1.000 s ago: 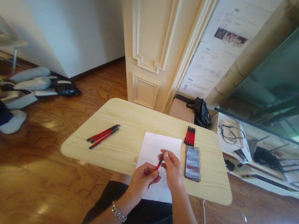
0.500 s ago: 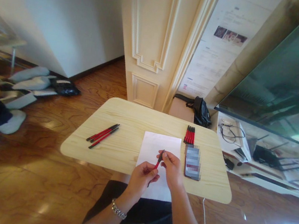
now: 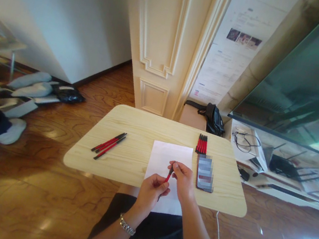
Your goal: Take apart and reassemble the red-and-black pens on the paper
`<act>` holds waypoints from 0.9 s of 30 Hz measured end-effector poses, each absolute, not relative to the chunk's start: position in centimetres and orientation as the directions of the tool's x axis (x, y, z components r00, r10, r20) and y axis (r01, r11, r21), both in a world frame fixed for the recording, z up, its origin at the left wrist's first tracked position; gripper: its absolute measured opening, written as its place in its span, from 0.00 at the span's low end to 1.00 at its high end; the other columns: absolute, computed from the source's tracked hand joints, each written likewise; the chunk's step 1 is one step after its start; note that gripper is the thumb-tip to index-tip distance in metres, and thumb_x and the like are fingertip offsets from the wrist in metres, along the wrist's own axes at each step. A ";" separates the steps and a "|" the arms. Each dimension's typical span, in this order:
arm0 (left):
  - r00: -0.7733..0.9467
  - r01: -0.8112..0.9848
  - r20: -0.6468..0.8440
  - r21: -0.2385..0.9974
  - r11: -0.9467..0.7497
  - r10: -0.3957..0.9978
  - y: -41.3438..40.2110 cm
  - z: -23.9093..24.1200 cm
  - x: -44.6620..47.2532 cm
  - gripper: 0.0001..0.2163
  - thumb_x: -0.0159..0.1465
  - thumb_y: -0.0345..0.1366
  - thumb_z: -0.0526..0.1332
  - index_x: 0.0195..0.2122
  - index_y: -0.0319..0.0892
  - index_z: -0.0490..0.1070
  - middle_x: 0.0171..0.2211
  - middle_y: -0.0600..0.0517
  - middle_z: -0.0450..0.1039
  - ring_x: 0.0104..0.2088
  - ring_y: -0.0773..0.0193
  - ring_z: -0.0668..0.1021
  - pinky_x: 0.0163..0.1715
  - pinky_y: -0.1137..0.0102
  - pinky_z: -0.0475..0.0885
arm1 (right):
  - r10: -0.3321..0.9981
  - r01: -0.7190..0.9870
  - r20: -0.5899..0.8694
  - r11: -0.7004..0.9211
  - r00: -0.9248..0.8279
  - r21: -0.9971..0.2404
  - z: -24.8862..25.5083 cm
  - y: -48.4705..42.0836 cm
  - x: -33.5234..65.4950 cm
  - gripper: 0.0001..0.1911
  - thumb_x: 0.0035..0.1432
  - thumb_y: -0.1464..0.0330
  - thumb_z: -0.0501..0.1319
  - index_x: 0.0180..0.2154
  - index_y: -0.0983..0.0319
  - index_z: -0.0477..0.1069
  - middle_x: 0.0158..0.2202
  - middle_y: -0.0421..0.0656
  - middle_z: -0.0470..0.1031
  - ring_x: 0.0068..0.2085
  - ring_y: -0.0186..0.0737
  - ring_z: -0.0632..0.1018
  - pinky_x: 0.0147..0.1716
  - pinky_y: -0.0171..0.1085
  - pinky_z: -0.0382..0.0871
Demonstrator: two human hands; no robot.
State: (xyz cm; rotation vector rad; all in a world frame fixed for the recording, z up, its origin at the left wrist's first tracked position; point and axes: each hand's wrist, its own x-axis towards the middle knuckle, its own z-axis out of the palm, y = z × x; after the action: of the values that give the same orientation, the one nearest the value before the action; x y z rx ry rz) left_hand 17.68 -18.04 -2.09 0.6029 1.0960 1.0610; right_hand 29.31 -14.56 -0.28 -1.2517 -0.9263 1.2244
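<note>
Above a white sheet of paper (image 3: pixel 169 151), a red pen with black ends (image 3: pixel 168 177) is held between both hands. My left hand (image 3: pixel 152 189) is closed around its lower part, and the black lower end pokes out beneath the fingers. At the pen's upper black end, the fingers of my right hand (image 3: pixel 182 178) are pinched together. To the left, 3 red and black pens (image 3: pixel 111 144) lie loosely at a slant. Several more red pens (image 3: pixel 202 144) form a neat row on the right, just above a phone (image 3: pixel 205 174) whose screen is blurred out.
The light wooden table (image 3: pixel 140 124) has rounded corners. A black bag (image 3: pixel 213 118) rests on a box behind its far edge. To the right, cables (image 3: pixel 246 142) and devices lie on a white cabinet under a large screen. A person's feet (image 3: pixel 12 131) show at far left.
Almost nothing differs. Both hands keep the pen in nearly the same place, and the whole view has shifted very slightly.
</note>
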 end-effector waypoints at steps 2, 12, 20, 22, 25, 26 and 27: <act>0.055 -0.358 -0.388 0.852 0.381 0.920 -18.1 -2.3 17.7 0.14 0.44 0.39 0.73 0.25 0.38 0.71 0.19 0.52 0.75 0.20 0.64 0.77 0.25 0.70 0.73 | 0.972 -0.119 -0.110 -0.086 0.207 -0.989 -0.5 -14.5 29.3 0.14 0.51 0.57 0.63 0.30 0.62 0.75 0.26 0.43 0.75 0.26 0.35 0.68 0.26 0.35 0.58; -0.026 -0.131 -0.178 0.976 0.173 0.984 -18.3 -3.1 17.5 0.07 0.52 0.38 0.67 0.27 0.40 0.72 0.20 0.54 0.73 0.22 0.66 0.74 0.24 0.73 0.68 | 0.943 -0.057 -0.069 -0.054 0.324 -0.997 -1.3 -14.3 28.8 0.16 0.49 0.57 0.65 0.22 0.61 0.67 0.18 0.35 0.63 0.22 0.32 0.62 0.23 0.34 0.54; 0.034 -0.244 -0.199 0.949 0.201 0.979 -17.6 -2.4 17.3 0.13 0.52 0.40 0.68 0.37 0.41 0.75 0.29 0.50 0.78 0.30 0.61 0.78 0.32 0.70 0.71 | 0.978 -0.054 -0.042 -0.032 0.204 -0.998 -0.5 -14.7 29.3 0.16 0.53 0.56 0.62 0.36 0.61 0.73 0.27 0.41 0.72 0.28 0.36 0.69 0.27 0.35 0.61; 0.062 -0.303 -0.209 0.928 0.218 0.976 -17.0 -1.8 17.2 0.16 0.53 0.41 0.67 0.40 0.40 0.74 0.32 0.48 0.79 0.33 0.59 0.79 0.35 0.68 0.72 | 0.982 -0.004 -0.023 -0.022 0.185 -1.000 -0.1 -15.2 29.7 0.17 0.54 0.55 0.60 0.41 0.60 0.72 0.31 0.43 0.74 0.32 0.38 0.72 0.29 0.35 0.63; 0.042 -0.393 -0.199 0.898 0.200 0.979 -16.2 -1.0 16.9 0.15 0.54 0.41 0.67 0.39 0.40 0.72 0.34 0.47 0.79 0.37 0.59 0.79 0.38 0.67 0.72 | 0.986 0.107 -0.008 -0.026 0.166 -0.994 -0.2 -16.1 30.0 0.15 0.56 0.55 0.59 0.36 0.60 0.72 0.31 0.43 0.74 0.33 0.39 0.72 0.30 0.35 0.64; 0.029 -0.431 -0.192 0.883 0.186 0.981 -16.1 -0.8 16.8 0.14 0.54 0.41 0.67 0.38 0.40 0.71 0.34 0.47 0.79 0.38 0.59 0.79 0.40 0.67 0.72 | 0.989 0.112 -0.023 -0.039 0.145 -0.993 -0.4 -16.5 29.9 0.15 0.56 0.55 0.59 0.35 0.60 0.72 0.31 0.42 0.74 0.32 0.38 0.72 0.30 0.35 0.64; 0.021 -0.467 -0.186 0.867 0.174 0.982 -15.9 -0.7 16.8 0.13 0.54 0.40 0.67 0.37 0.40 0.70 0.35 0.47 0.79 0.39 0.59 0.79 0.41 0.66 0.72 | 0.992 0.088 -0.050 -0.061 0.120 -0.994 -0.7 -16.8 29.8 0.14 0.56 0.56 0.59 0.34 0.60 0.71 0.30 0.42 0.73 0.31 0.37 0.72 0.29 0.35 0.65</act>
State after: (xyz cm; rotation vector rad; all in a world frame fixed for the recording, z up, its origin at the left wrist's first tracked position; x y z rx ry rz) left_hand 16.80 -15.94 -0.74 0.7063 0.9459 1.2818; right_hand 29.76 -16.83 -0.68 -1.3708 -1.1607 1.1172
